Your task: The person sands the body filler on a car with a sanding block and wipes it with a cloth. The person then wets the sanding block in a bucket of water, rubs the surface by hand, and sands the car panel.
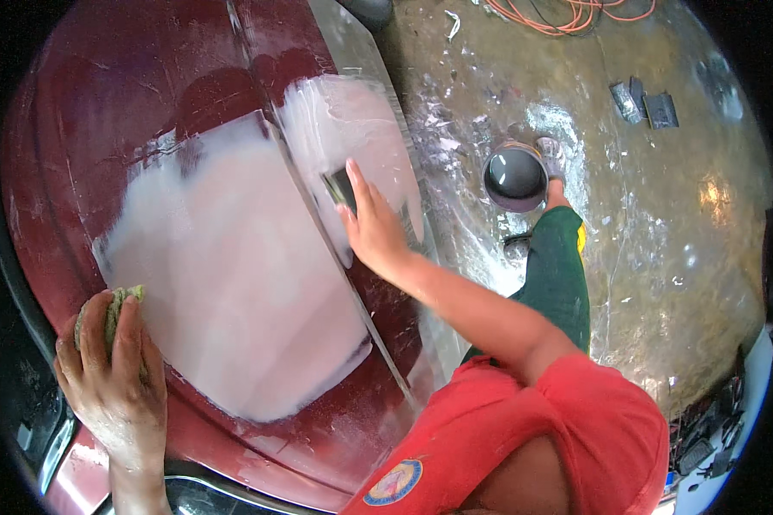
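At the near left, holds a yellow-green sponge in the left hand, with fingers bent closely around it, at the left edge of a broad pale patch on the dark red car panel; cannot tell about contact with the surface underneath. Farther away, right of the seam, grips a dark block between the thumb and fingers of the right hand, partly closed, over a smaller pale patch. On the right, wears a red shirt and green trousers, and rests one shoe on the streaky, shiny floor, just beside a dark bucket, with flat dark pieces close together farther right and a loosely coiled orange cable at the far edge
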Demonstrator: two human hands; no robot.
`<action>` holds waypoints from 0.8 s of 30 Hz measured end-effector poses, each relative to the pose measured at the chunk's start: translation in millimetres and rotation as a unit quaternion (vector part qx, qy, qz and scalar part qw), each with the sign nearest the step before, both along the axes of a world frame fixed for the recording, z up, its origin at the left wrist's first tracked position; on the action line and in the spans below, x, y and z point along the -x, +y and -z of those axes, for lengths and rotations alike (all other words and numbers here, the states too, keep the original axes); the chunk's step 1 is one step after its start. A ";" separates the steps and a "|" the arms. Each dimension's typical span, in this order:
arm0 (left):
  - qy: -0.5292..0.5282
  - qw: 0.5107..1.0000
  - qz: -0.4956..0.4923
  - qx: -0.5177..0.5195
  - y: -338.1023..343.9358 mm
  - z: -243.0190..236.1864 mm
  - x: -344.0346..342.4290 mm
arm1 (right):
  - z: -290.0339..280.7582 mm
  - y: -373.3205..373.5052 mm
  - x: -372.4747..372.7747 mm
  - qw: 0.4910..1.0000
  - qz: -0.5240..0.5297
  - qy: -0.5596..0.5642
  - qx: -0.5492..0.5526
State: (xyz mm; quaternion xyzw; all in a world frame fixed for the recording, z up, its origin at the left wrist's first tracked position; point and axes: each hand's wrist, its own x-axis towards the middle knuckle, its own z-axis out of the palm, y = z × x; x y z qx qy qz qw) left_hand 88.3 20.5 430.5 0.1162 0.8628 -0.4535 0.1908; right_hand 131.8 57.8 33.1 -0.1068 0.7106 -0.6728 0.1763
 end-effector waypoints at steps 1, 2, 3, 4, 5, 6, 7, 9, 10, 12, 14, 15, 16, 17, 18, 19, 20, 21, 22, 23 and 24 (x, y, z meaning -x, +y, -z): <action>0.001 1.000 0.010 -0.003 0.9 0.4 1.7 | 5.4 -8.8 23.8 0.999 0.030 0.028 0.002; 0.001 1.000 0.011 -0.004 2.3 2.8 3.7 | 11.4 -18.9 50.3 0.997 0.059 0.055 0.005; 0.005 1.000 -0.006 -0.013 5.0 5.5 6.1 | 13.0 -27.9 91.4 0.998 0.053 0.032 -0.011; 0.008 0.999 -0.023 -0.020 6.4 6.8 7.1 | 11.9 -33.4 119.4 0.999 0.046 0.007 -0.026; 0.008 1.000 -0.023 -0.019 5.8 6.6 7.1 | 10.4 -34.1 118.8 0.999 0.046 0.007 -0.024; 0.006 1.000 -0.023 -0.018 4.7 6.9 6.8 | 8.8 -33.6 116.7 0.999 0.033 0.003 -0.035; 0.006 1.000 -0.024 -0.017 4.0 7.7 6.0 | 6.5 -32.0 113.9 0.999 0.019 0.000 -0.046; 0.007 1.000 -0.024 -0.005 1.5 5.8 2.1 | 5.8 -18.6 51.2 0.999 0.014 0.047 -0.017; 0.005 1.000 -0.023 0.004 1.7 2.4 0.1 | -0.6 -4.2 21.1 0.999 -0.002 0.054 -0.006; 0.006 1.000 -0.019 0.004 2.7 0.3 0.8 | 0.2 2.3 2.0 0.999 -0.002 0.051 0.018; 0.004 1.000 -0.014 0.002 2.9 0.4 3.2 | 3.5 -6.0 25.8 0.998 0.005 0.051 0.028; 0.003 1.000 -0.013 0.000 4.2 2.5 5.3 | 5.3 -18.3 65.0 0.998 0.029 0.044 0.019; 0.001 1.000 -0.012 -0.003 5.5 4.5 6.9 | 10.3 -28.0 96.4 0.998 0.054 0.035 0.008; -0.001 1.000 -0.010 -0.006 5.7 5.3 7.8 | 19.3 -35.2 116.3 0.998 0.056 0.033 0.005; -0.003 1.000 -0.017 -0.009 4.6 5.5 7.9 | 26.8 -43.8 133.1 0.995 0.077 0.060 -0.006; -0.003 1.000 -0.026 -0.012 3.7 6.0 7.7 | 29.2 -47.8 142.0 0.991 0.097 0.089 -0.016; -0.004 1.000 -0.030 -0.007 2.6 4.4 4.3 | 13.4 -41.3 127.5 0.999 0.029 -0.010 -0.022; -0.010 0.999 -0.038 0.002 2.5 3.1 0.1 | 7.9 -35.1 96.1 1.000 0.029 0.008 0.000; -0.014 0.999 -0.041 0.007 4.3 1.9 -0.6 | 6.2 -23.2 63.6 0.999 0.035 0.027 0.019; -0.015 0.999 -0.039 0.007 6.2 1.0 0.1 | 3.7 -6.5 26.3 0.998 0.032 0.033 0.032; -0.018 0.999 -0.038 0.014 8.5 0.5 1.0 | 1.1 3.5 3.5 0.998 0.030 0.037 0.045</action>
